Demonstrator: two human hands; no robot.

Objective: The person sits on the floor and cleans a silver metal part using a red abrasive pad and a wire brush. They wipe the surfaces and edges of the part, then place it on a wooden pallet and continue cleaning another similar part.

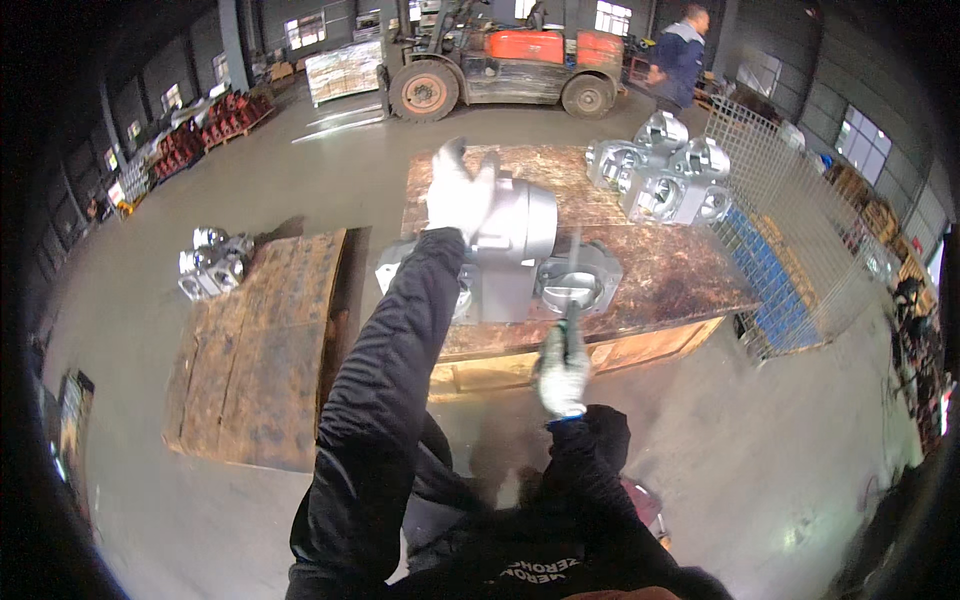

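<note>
My left hand (459, 192), in a white glove, lies against the left side of a large silvery metal casting (525, 222) with a round barrel on top. Its fingers point up and apart, somewhat blurred. In a closed grip, my gloved right hand (563, 375) holds a slim hand tool (573, 315) with a dark handle. The tool points away from me at the round opening (574, 288) in the casting's near right side; motion blurs its tip, so its kind cannot be made out. The casting rests on a worn wooden crate top (680, 275).
More silvery castings (662, 180) are grouped at the crate's far right. A wooden platform (255, 350) stands left, with another casting (213, 264) beyond it. Wire mesh (800, 220) borders the right side. A forklift (500, 70) and a walking person (680, 58) are farther back.
</note>
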